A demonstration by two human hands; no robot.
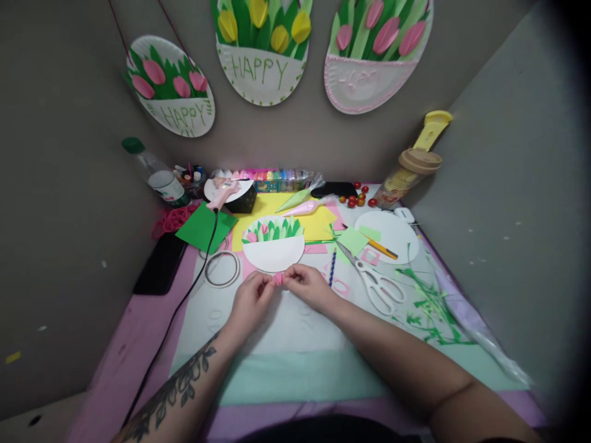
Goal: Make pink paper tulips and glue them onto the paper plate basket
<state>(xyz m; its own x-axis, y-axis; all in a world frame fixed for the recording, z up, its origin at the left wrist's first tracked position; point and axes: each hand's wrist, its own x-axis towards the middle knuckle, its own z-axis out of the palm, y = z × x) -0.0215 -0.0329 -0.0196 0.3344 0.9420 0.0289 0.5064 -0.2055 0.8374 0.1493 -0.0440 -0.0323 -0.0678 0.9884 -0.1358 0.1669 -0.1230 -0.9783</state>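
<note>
Both hands meet just below the paper plate craft [273, 252], pinching a small pink paper piece [279, 279] between them. My left hand [253, 298] grips its left side with thumb and fingertips. On the right side, my right hand [308, 284] holds it the same way. The plate craft lies flat, its lower half white, with green paper leaves and pink paper tulips along the upper half. Whether the pink piece is folded or curled is too small to tell.
White-handled scissors [379, 284], a blue pencil [332, 268] and green paper scraps [434, 311] lie to the right. On the left are tape rolls [222, 269], a dark phone [160, 264] and a glue gun [223, 194] whose black cord [184, 301] runs toward me. A bottle [161, 178] stands behind.
</note>
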